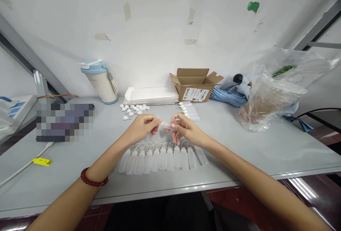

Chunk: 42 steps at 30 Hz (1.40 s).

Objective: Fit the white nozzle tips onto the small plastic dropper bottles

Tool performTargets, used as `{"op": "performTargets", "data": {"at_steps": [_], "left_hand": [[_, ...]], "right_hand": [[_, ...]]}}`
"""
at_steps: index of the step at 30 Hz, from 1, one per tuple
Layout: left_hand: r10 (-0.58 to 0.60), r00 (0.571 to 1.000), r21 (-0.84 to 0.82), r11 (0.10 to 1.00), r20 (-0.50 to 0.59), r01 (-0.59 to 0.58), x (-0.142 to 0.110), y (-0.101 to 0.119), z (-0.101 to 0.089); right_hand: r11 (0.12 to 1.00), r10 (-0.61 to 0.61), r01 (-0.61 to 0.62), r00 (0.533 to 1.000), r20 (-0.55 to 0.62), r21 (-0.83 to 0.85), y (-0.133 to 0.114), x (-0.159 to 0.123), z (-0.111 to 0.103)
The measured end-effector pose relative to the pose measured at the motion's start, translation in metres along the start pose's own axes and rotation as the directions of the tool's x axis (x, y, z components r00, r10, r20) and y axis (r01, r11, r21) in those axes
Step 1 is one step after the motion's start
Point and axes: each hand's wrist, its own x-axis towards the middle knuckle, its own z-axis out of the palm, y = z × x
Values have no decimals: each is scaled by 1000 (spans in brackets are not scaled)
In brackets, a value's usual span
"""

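My left hand [142, 127] and my right hand [185, 129] meet above the middle of the grey table [266, 149]. Both pinch one small clear plastic dropper bottle [165, 124], held sideways between them, left fingers at one end, right fingers at the other. Below my hands a row of several small translucent bottles [160, 158] lies side by side on the table, tips pointing away from me. A red bead bracelet [93, 180] is on my left wrist.
Several small white caps [133, 110] are scattered behind my hands, with more bottles [189, 112] near an open cardboard box [195, 83]. A stack of white sheets [151, 95], a blue-lidded jug [100, 81], a folded blue umbrella [227, 97] and clear plastic bags [274, 89] line the wall.
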Motion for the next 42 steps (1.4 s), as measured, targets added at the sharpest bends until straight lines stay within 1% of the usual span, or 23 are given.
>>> {"op": "performTargets", "data": {"at_steps": [3, 7, 11, 15, 17, 19, 21, 25, 29, 33, 39, 42], "left_hand": [[9, 1000, 13, 1000, 15, -9, 0, 1, -1], [68, 997, -13, 998, 42, -67, -1, 6, -4], [89, 996, -39, 995, 24, -88, -2, 6, -5], [120, 991, -29, 993, 61, -118, -2, 5, -5], [90, 994, -2, 996, 69, -90, -2, 5, -4], [30, 998, 29, 999, 52, -31, -1, 5, -3], [-7, 999, 46, 999, 37, 6, -1, 4, -3], [24, 998, 43, 999, 51, -26, -1, 3, -4], [60, 996, 60, 996, 72, -64, -4, 11, -5], [83, 995, 73, 994, 60, -87, -6, 15, -6], [33, 995, 53, 998, 91, -38, -3, 5, -4], [8, 997, 49, 999, 79, -12, -2, 3, -2]], "right_hand": [[1000, 7, -7, 1000, -4, 7, 0, 0, -1], [1000, -5, 6, 1000, -20, 16, 1, 1, -4], [1000, -11, 12, 1000, -25, 28, 0, 1, -5], [999, -9, 10, 1000, -26, 35, -2, 1, -4], [999, -5, 6, 1000, -24, 34, -2, 1, -4], [999, -7, 8, 1000, -20, 33, -2, 1, -3], [999, -12, 13, 1000, -18, 34, -1, 1, -3], [999, 5, -4, 1000, -18, 37, -1, 1, -4], [999, 16, -15, 999, -33, 39, 0, 1, -5], [999, 20, -19, 999, -38, 41, 0, 1, -5], [999, 28, -28, 999, -30, 22, -5, 0, -2], [1000, 24, -24, 999, -43, -9, -5, -1, -1]]}}
